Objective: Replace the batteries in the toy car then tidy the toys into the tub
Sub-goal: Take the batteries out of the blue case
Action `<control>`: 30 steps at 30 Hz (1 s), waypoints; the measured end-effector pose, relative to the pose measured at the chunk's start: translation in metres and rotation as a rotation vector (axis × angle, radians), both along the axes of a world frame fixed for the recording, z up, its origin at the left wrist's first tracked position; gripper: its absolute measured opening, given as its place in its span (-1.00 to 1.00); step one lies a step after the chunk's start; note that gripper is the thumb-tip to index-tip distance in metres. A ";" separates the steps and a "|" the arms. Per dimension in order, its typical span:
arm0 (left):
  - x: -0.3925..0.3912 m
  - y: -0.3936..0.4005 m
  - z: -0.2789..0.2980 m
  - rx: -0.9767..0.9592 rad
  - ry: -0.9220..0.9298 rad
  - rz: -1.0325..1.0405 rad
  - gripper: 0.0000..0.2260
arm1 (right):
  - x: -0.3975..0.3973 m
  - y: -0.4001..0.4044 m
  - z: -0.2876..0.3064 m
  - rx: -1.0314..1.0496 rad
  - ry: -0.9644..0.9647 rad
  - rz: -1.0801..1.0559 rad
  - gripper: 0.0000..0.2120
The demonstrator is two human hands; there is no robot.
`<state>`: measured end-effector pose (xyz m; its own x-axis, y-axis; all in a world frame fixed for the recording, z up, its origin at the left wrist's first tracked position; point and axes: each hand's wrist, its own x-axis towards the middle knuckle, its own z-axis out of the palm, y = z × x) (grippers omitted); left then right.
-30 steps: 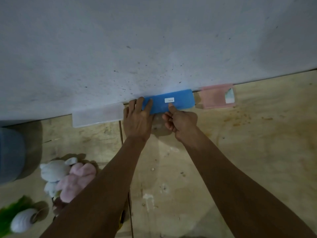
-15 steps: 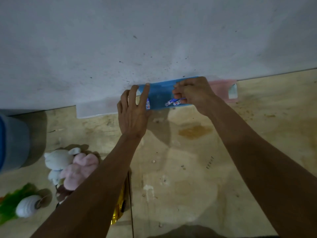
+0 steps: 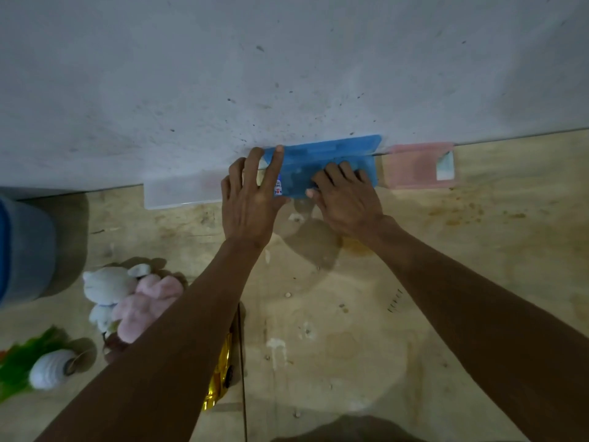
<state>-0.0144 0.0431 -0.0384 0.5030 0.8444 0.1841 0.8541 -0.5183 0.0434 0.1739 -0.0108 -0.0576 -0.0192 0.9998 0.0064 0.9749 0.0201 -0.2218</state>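
A: Where are the batteries?
B: In the blue case (image 3: 331,154) against the wall. Left hand (image 3: 251,199) lies spread on its end; right hand (image 3: 345,194) curls into it.
A: Risk?
B: Cells could spill if the case tips.

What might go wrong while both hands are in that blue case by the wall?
The blue case lies open with its lid leaning on the wall; the lid could drop onto the right hand reaching inside. The left hand only steadies one end, so batteries might spill out. The gold toy car lies under the forearm, easily knocked.
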 end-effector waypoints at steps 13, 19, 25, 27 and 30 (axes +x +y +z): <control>-0.002 0.002 -0.002 0.004 -0.023 -0.024 -0.20 | 0.003 0.025 0.003 0.113 0.074 0.212 -0.61; -0.003 0.003 -0.002 -0.013 -0.024 -0.021 -0.24 | 0.002 0.044 0.013 -0.045 0.069 0.369 -0.65; -0.003 0.003 -0.002 0.013 -0.041 -0.028 -0.21 | 0.017 0.041 0.016 -0.105 -0.007 0.328 -0.66; -0.002 0.002 -0.003 0.017 -0.036 -0.022 -0.22 | 0.019 0.038 0.015 -0.128 0.042 0.288 -0.63; -0.001 0.002 -0.003 0.017 -0.027 -0.016 -0.22 | 0.017 0.038 0.015 -0.166 0.062 0.254 -0.57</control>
